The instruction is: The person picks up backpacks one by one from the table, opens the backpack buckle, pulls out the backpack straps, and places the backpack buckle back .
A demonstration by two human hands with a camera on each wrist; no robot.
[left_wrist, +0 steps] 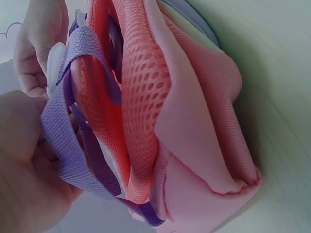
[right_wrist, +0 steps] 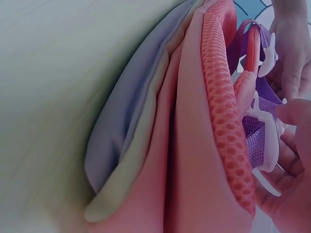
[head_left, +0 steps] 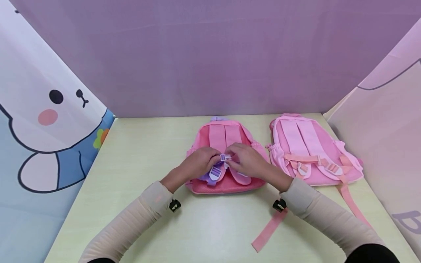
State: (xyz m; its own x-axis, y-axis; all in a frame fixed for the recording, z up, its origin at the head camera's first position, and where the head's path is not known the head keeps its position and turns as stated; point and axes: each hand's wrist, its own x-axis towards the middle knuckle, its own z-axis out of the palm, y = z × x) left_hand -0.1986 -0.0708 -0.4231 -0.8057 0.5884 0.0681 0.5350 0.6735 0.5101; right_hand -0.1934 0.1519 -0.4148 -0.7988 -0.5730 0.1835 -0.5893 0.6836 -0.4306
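A pink backpack (head_left: 210, 140) lies on the table with its shoulder straps up. Above its back panel, a small white buckle (head_left: 225, 157) is held between both hands. My left hand (head_left: 201, 160) pinches the buckle's left side, where a purple webbing strap (left_wrist: 60, 131) loops down. The right hand (head_left: 248, 159) pinches the pronged side of the buckle. Whether the two halves are joined cannot be made out. White strap adjusters (head_left: 215, 173) sit on the purple webbing below. In the right wrist view another adjuster (right_wrist: 269, 141) lies close to the right fingers.
To the right lies a second, lighter pink backpack (head_left: 297, 135) with peach straps. One loose strap end (head_left: 268, 232) trails on the pale table (head_left: 141, 146) near the right wrist. A purple backdrop (head_left: 213, 58) and printed side panels (head_left: 39, 120) border the table.
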